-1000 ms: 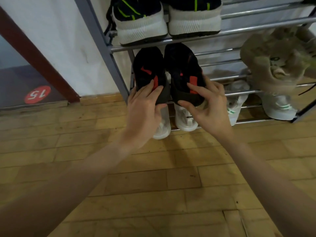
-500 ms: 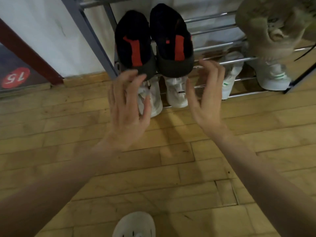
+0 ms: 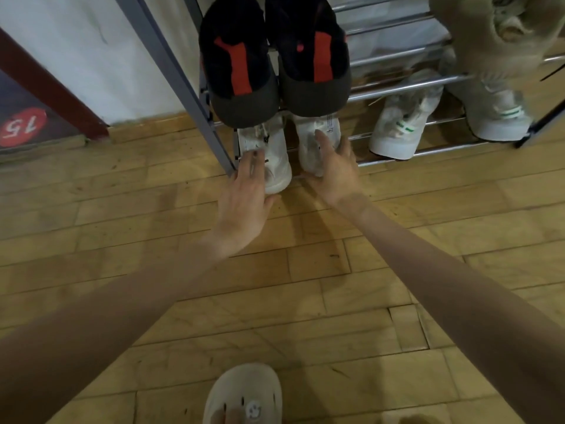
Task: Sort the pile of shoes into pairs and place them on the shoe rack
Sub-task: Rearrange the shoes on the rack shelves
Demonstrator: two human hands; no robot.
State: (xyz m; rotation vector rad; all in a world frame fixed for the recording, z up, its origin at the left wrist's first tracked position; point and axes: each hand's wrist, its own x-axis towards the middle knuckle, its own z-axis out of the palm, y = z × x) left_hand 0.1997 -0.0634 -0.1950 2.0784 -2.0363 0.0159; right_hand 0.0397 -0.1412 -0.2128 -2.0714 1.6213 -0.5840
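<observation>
A pair of black shoes with red stripes sits side by side on a middle shelf of the metal shoe rack. Below it, on the bottom shelf, stands a pair of white sneakers. My left hand reaches to the left white sneaker, fingers spread, fingertips on its side. My right hand lies flat against the right white sneaker, fingers apart. Neither hand grips anything.
A second pair of white sneakers with green marks stands at the right of the bottom shelf. A beige furry slipper sits above them. My foot in a beige clog rests on the wooden floor. A white wall lies left of the rack.
Both hands let go of the black shoes, left on the shelf, and dropped to the white sneakers below. The camera tilted down, bringing my clog into view.
</observation>
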